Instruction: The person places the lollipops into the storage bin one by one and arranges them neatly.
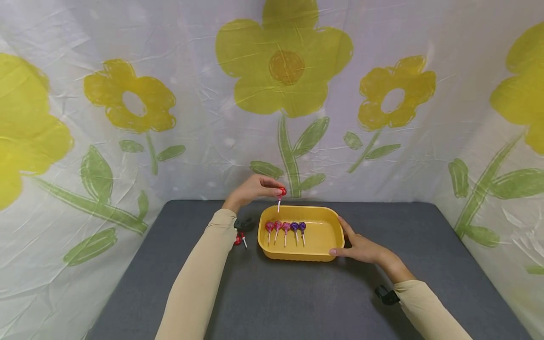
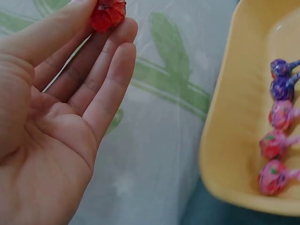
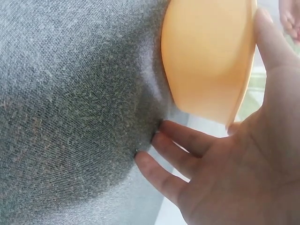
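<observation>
Pinching red lollipop [image 1: 282, 191], sleeve [image 1: 199, 269] partly hiding others [image 1: 238, 240]

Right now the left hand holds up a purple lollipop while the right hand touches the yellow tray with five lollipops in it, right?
Not quite: the head view shows the held lollipop is red, not purple. The left hand holds it up while the right hand touches the yellow tray with five lollipops in it.
</observation>
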Motion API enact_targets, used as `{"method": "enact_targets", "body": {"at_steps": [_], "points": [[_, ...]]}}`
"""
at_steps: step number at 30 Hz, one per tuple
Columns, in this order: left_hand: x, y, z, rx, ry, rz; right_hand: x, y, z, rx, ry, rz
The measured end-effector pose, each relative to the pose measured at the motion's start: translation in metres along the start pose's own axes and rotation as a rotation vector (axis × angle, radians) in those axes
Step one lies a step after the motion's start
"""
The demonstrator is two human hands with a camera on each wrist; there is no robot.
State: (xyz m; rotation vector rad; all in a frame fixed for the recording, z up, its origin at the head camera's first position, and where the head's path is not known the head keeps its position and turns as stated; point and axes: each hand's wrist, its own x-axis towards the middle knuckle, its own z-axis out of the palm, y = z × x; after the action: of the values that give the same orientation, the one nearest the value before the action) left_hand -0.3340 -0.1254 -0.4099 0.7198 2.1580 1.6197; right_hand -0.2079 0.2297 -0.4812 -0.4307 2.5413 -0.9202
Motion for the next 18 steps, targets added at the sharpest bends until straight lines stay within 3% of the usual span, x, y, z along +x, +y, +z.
{"method": "enact_targets", "body": {"at_steps": [4,12,18], "points": [[0.007,0.000,0.011,-0.044,-0.030,0.018,0.000,0.001,0.000,0.010,-0.005,-0.006],[0.015,-0.001,0.032,-0.089,-0.071,-0.018,-0.001,0.000,0.001,0.010,-0.014,0.009],[0.021,-0.007,0.043,-0.113,-0.067,-0.011,-0.002,-0.001,0.000,0.014,-0.012,0.020]]}}
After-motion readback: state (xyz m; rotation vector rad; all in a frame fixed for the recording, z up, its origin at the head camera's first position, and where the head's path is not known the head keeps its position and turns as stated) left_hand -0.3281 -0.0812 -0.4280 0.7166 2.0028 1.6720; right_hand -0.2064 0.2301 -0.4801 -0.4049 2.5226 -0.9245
